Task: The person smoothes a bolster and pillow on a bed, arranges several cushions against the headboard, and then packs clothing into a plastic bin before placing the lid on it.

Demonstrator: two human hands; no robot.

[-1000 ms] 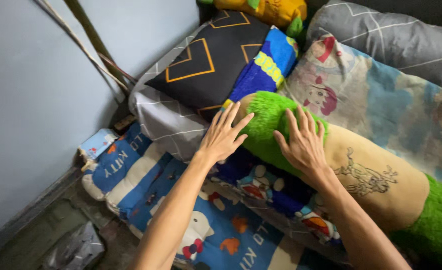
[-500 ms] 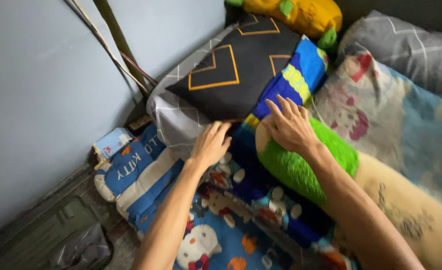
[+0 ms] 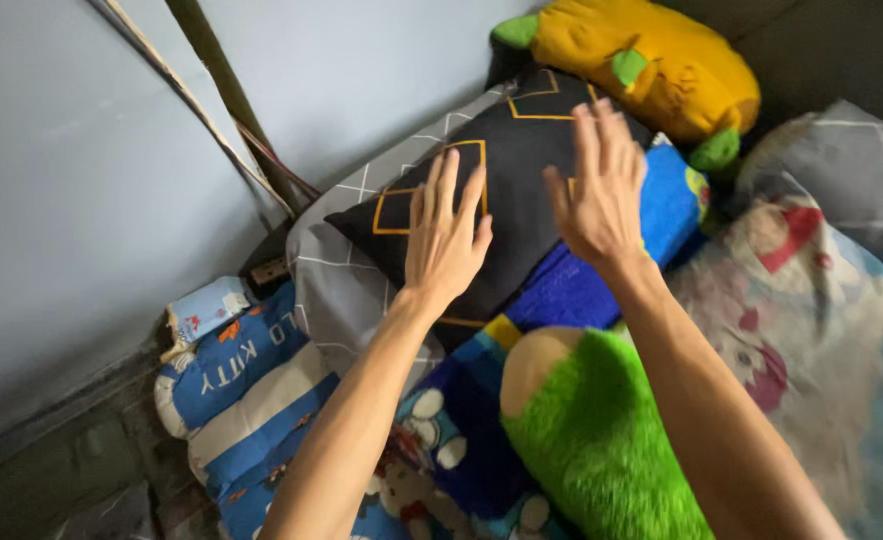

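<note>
Hands [image 3: 522,225] now over black pillow [image 3: 507,190]

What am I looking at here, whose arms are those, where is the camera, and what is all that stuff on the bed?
There is no machine here. The two bare arms belong to a person who wears a camera on the head, so the one picture looks down along their own arms.

Both hands are open, fingers spread, and hold nothing. The left hand is over a black pillow with orange line patterns. The right hand is over that pillow's right edge, next to a blue pillow. Whether they touch the pillows cannot be told.

Under the black pillow lies a grey pillow with white lines. Behind, in the corner, sits a yellow plush toy with green bits. In front lies a bolster with a fuzzy green end. At lower left is a blue cartoon-print mattress, and at right a pale cartoon-print blanket. A grey wall runs along the left.
</note>
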